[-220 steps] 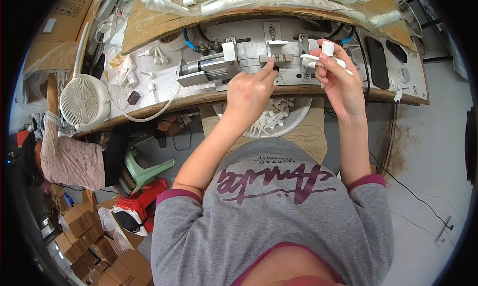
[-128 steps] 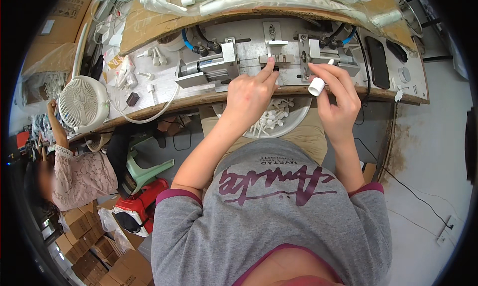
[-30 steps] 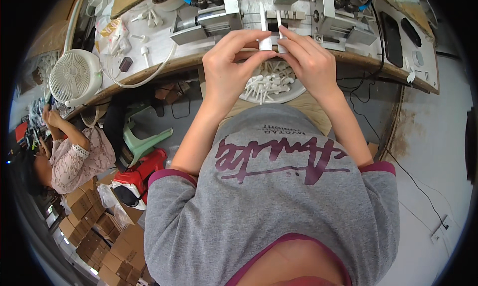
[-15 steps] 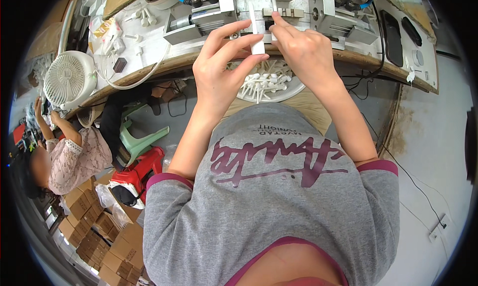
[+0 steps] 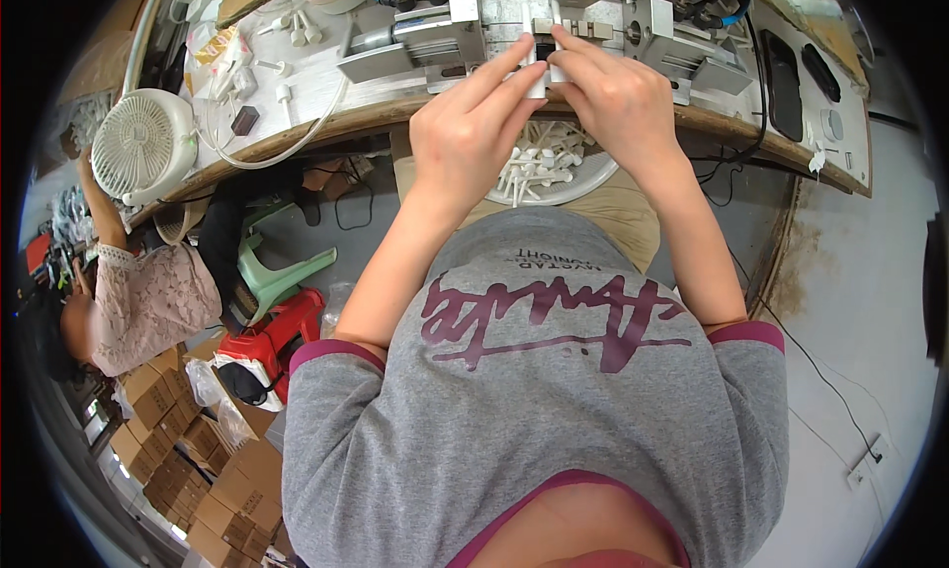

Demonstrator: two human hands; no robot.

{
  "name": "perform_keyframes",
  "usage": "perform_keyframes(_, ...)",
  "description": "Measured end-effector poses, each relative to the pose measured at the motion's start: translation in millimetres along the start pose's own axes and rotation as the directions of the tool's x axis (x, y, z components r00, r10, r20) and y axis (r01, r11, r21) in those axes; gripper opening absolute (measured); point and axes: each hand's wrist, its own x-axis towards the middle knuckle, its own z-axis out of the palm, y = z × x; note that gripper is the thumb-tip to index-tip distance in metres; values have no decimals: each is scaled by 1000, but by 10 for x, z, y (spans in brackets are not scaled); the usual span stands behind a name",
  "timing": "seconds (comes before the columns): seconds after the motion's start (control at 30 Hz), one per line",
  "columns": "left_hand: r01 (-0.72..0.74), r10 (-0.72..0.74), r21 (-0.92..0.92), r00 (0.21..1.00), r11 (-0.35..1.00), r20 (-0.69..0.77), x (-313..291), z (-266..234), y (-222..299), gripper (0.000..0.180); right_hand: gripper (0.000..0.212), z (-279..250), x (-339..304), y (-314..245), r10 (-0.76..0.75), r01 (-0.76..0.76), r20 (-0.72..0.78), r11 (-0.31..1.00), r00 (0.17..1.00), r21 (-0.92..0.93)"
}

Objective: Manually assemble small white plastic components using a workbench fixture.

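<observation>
Both my hands are over the front edge of the bench, at a metal clamping fixture (image 5: 591, 29). My left hand (image 5: 463, 138) pinches a slim white plastic piece (image 5: 535, 87) upright between thumb and fingertips. Close beside it, my right hand (image 5: 625, 101) is closed on a second white piece (image 5: 559, 75), its index finger reaching up by the fixture. The fingers partly cover both pieces, so their full shape is hidden. Below my hands, a round white bowl (image 5: 593, 180) holds many loose white stemmed plastic parts (image 5: 542, 161).
Metal slides (image 5: 395, 56) with blue air hoses flank the fixture. A white fan (image 5: 143, 148), a dark small block (image 5: 245, 121) and loose white parts lie left; a black phone (image 5: 781, 86) lies right. Another person (image 5: 158, 296) works at far left, near cardboard boxes (image 5: 232, 499).
My left hand has moved right with its white piece, bringing it close beside the piece at my right hand, and its fingers have drawn together. The other person's arms have shifted.
</observation>
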Motion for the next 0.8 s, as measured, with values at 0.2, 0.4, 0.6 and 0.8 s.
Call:
perform_keyframes(0.2, -143, 115, 243, 985, 959, 128, 71, 254, -66, 28, 23, -383, -68, 64, 120, -143, 97, 951, 988, 275)
perform_keyframes(0.4, -126, 61, 290, 973, 949, 221, 224, 288, -32, 25, 26, -365, -602, -61, 40, -312, 551, 857, 834, 410)
perform_keyframes(0.6, -121, 99, 185, 987, 975, 123, 219, 355, -78, 12, 21, 602, -1364, 310, 251, -227, 735, 964, 630, -135)
perform_keyframes(0.8, 56, -94, 124, 941, 991, 324, 246, 227, 24, 19, 18, 1170, -1491, -34, 190, -278, 731, 961, 655, 0)
